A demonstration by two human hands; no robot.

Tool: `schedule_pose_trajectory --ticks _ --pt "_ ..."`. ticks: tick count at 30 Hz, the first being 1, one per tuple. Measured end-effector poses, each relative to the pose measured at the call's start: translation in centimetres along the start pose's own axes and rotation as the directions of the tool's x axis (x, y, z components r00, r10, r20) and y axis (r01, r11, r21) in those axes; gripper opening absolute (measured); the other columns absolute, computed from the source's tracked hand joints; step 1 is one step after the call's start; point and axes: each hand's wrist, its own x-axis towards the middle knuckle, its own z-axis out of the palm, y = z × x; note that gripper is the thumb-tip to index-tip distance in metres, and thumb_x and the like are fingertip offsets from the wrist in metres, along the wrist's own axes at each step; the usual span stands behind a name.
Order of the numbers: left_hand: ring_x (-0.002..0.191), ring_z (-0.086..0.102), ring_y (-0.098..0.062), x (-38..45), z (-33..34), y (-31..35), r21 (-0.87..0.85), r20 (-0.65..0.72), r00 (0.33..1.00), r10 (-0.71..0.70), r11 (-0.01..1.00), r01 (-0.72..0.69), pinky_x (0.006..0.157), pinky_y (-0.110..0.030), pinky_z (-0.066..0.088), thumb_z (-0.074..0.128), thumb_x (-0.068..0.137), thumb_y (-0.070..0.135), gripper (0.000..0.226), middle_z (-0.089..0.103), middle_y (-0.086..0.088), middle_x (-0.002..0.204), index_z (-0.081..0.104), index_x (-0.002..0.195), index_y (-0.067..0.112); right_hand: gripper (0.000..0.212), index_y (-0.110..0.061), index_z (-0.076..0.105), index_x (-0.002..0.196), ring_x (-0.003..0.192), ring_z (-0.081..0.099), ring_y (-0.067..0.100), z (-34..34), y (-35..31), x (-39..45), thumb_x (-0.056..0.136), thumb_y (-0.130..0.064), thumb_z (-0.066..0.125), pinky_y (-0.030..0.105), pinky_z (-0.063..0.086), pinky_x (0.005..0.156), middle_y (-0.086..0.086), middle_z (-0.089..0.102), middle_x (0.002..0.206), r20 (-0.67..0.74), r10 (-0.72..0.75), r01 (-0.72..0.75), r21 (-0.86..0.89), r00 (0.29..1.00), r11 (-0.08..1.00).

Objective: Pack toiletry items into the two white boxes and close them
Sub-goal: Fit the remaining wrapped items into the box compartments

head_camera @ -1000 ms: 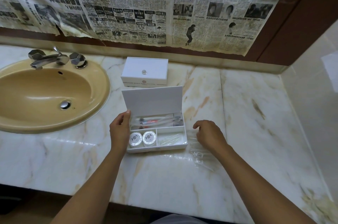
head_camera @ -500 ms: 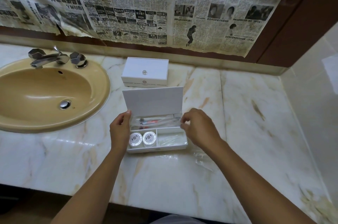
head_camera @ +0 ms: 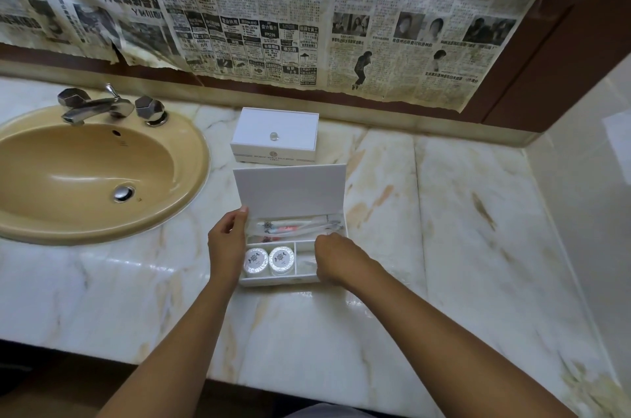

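Observation:
An open white box (head_camera: 273, 281) sits mid-counter with its lid (head_camera: 290, 192) standing upright. Wrapped toothbrushes (head_camera: 290, 226) lie in its back compartment, and two round white packets (head_camera: 256, 260) fill the front left one. My left hand (head_camera: 227, 247) grips the box's left wall, thumb by the lid hinge. My right hand (head_camera: 336, 260) is over the front right compartment with its fingers curled down into it; what they hold is hidden. A second white box (head_camera: 275, 136), closed, with a small clear knob, stands just behind.
A tan sink (head_camera: 85, 175) with a chrome tap (head_camera: 99, 105) is set into the marble counter (head_camera: 461, 247) on the left. Old newspaper (head_camera: 273, 18) covers the wall behind. A pale wall (head_camera: 587, 178) bounds the counter on the right.
My right hand left the clear packets on the counter beside the box, rose to the box's right edge, then came down into the front right compartment. The left hand stayed put.

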Motion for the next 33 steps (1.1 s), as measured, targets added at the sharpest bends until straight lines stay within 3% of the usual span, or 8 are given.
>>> schedule_pose_trajectory --ticks 4,11,13,15,19,21,27,33 --pt "0.082 0.061 -0.01 -0.1 0.1 0.2 -0.006 0.0 1.0 0.009 1.0 -0.009 0.076 -0.021 0.047 0.056 0.098 0.032 0.025 0.072 0.0 0.09 0.072 0.09 0.014 0.032 -0.014 0.027 0.064 0.082 0.042 0.026 -0.1 -0.1 -0.1 0.085 0.004 0.044 0.029 0.037 0.068 0.001 0.031 0.072 -0.059 -0.004 0.004 0.009 0.998 1.0" --pt "0.084 0.06 -0.013 0.0 0.0 0.1 0.008 0.001 1.0 0.009 1.0 -0.009 0.081 -0.027 0.048 0.056 0.098 0.034 0.028 0.072 -0.007 0.093 0.072 0.091 0.011 0.027 -0.013 0.037 0.063 0.083 0.048 0.028 2.7 -0.2 0.7 0.083 0.004 0.043 0.027 0.029 0.049 0.004 0.041 0.071 0.008 -0.063 0.062 0.051 0.998 0.997" --pt "0.084 0.061 -0.012 0.0 0.0 0.1 0.014 0.001 1.0 0.009 1.0 -0.009 0.081 -0.027 0.048 0.056 0.098 0.034 0.028 0.072 -0.005 0.093 0.072 0.092 0.012 0.023 -0.01 0.064 0.09 0.099 0.057 0.03 2.6 0.2 0.7 0.084 0.0 0.045 0.031 0.049 0.07 0.01 0.062 0.098 -0.059 -0.082 0.089 0.127 0.995 0.988" --pt "0.085 0.061 -0.011 -0.1 0.0 0.2 0.017 -0.001 1.0 0.011 1.0 -0.011 0.078 -0.022 0.048 0.056 0.098 0.034 0.028 0.072 -0.002 0.093 0.072 0.093 0.012 0.037 -0.016 0.067 0.114 0.112 0.058 0.025 2.0 1.1 0.5 0.087 -0.006 0.045 0.031 0.047 0.092 0.007 0.062 0.122 -0.179 -0.082 0.123 0.23 0.98 0.965" --pt "0.078 0.058 -0.006 -0.1 0.1 0.3 0.025 -0.006 1.0 0.019 1.0 -0.019 0.071 -0.015 0.045 0.055 0.099 0.033 0.028 0.069 0.001 0.086 0.071 0.092 0.01 0.025 -0.014 0.071 0.1 0.095 0.061 0.019 0.3 4.0 0.0 0.087 -0.01 0.049 0.029 0.048 0.085 0.002 0.067 0.104 -0.517 0.013 0.194 0.343 0.856 0.919" --pt "0.074 0.058 -0.001 -0.1 0.1 0.3 0.026 -0.007 1.0 0.022 0.999 -0.022 0.067 -0.008 0.044 0.055 0.099 0.032 0.027 0.068 0.004 0.084 0.071 0.091 0.011 0.018 -0.012 0.067 0.093 0.085 0.058 0.016 0.2 5.8 0.2 0.088 -0.01 0.051 0.024 0.045 0.074 0.0 0.063 0.093 -0.579 0.102 0.148 0.368 0.809 0.918" --pt "0.077 0.057 -0.005 -0.1 0.1 0.2 0.024 -0.004 1.0 0.028 0.999 -0.028 0.072 -0.014 0.045 0.056 0.099 0.032 0.028 0.067 0.003 0.084 0.07 0.09 0.01 0.024 -0.016 0.059 0.108 0.094 0.051 0.018 2.6 9.6 1.7 0.085 -0.012 0.057 0.025 0.038 0.072 0.001 0.054 0.107 -0.333 0.19 -0.105 0.256 0.923 0.961" --pt "0.077 0.056 -0.006 -0.1 0.1 0.1 0.018 -0.007 1.0 0.028 0.999 -0.028 0.074 -0.017 0.044 0.056 0.099 0.031 0.028 0.066 0.002 0.084 0.07 0.09 0.009 0.028 -0.016 0.063 0.107 0.104 0.052 0.022 4.2 10.2 2.1 0.085 -0.002 0.052 0.027 0.04 0.077 0.003 0.057 0.109 -0.262 0.186 -0.148 0.16 0.947 0.976"
